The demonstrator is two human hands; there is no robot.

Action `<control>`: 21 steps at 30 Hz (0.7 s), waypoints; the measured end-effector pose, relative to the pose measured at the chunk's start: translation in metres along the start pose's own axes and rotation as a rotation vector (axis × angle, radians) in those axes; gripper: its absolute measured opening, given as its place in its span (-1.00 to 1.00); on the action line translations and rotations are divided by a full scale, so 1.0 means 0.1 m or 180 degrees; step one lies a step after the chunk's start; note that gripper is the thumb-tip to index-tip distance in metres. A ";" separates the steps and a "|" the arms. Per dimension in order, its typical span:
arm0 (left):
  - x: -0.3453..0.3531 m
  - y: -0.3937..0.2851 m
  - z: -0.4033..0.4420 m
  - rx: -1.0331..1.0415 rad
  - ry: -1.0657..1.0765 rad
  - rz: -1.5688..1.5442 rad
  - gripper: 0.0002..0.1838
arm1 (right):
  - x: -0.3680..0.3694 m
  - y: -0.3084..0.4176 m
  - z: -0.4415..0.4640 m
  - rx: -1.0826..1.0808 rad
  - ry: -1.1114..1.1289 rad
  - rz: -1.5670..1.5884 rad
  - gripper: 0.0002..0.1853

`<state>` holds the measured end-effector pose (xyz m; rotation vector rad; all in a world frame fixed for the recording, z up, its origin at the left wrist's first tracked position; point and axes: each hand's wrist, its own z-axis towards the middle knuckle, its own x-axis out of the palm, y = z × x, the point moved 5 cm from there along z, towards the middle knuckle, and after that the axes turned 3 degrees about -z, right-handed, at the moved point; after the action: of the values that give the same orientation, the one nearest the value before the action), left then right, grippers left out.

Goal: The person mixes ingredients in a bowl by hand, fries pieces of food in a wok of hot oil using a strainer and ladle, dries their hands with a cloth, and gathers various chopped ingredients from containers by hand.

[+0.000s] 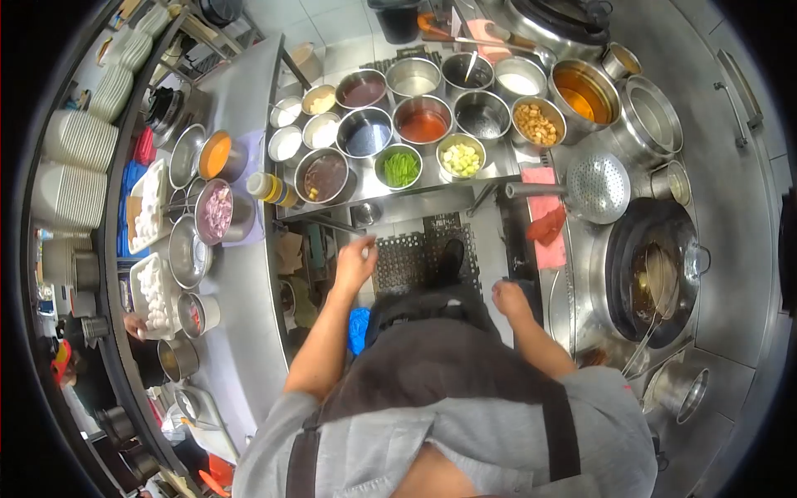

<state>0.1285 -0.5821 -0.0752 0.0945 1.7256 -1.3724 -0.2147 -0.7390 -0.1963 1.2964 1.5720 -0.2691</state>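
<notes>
My left hand hangs over the floor in front of the steel counter, its fingers loosely curled with nothing visible in them. Nearest to it are the counter edge and a bowl of dark liquid. My right hand is low by my other side, closed like a fist, and I see nothing in it. Beyond it lie a crumpled red cloth and a pink cloth. A perforated strainer ladle rests with its handle over the pink cloth. Neither hand touches any of these.
Bowls of sauces, chopped greens and fried cubes crowd the front counter. A black wok holding a wire skimmer sits at right. Another person's hand reaches near white trays at left. A perforated mat covers the floor.
</notes>
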 end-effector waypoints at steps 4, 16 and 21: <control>0.42 -0.63 0.90 0.0751 0.0395 0.0129 -0.71 | -0.31 -0.07 0.24 -0.0152 -0.0229 0.0250 -0.82; 2.02 -0.99 2.31 0.1399 0.1917 0.2683 -0.76 | -0.83 -0.26 0.01 0.0155 -0.0624 0.0994 -0.84; 2.15 -1.04 2.41 0.1386 0.1661 0.2802 -0.76 | -0.67 -0.37 -0.19 0.0810 -0.0478 0.1590 -0.78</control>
<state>0.0852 -0.9135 -0.1369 1.3817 1.4291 -1.0416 -0.2637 -0.7803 -0.1498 1.7752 1.0676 -0.2467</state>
